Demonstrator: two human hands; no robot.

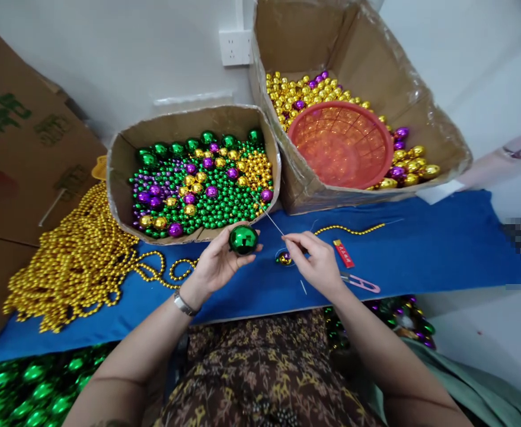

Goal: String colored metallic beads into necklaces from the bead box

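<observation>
My left hand (220, 261) holds a large shiny green ball (243, 240) between thumb and fingers, in front of the smaller box. Just to its right, my right hand (316, 261) pinches a long thin needle (272, 222), its far end slanting up and left towards the beads. On the blue cloth between the hands lies a small cluster of beads (284, 257), gold and purple among them, with thin thread looped about it. A string of small gold beads (349, 229) stretches to the right behind my right hand. Whether thread runs through the needle is too fine to tell.
A cut-down box (113, 201) of green, gold and purple beads stands behind my left hand. Right of it, a taller box (269, 184) contains gold and purple balls and a red basket (340, 145). Gold bead strands (77, 255), pink-handled snips (362, 283) and a red packet (343, 254) lie on the cloth.
</observation>
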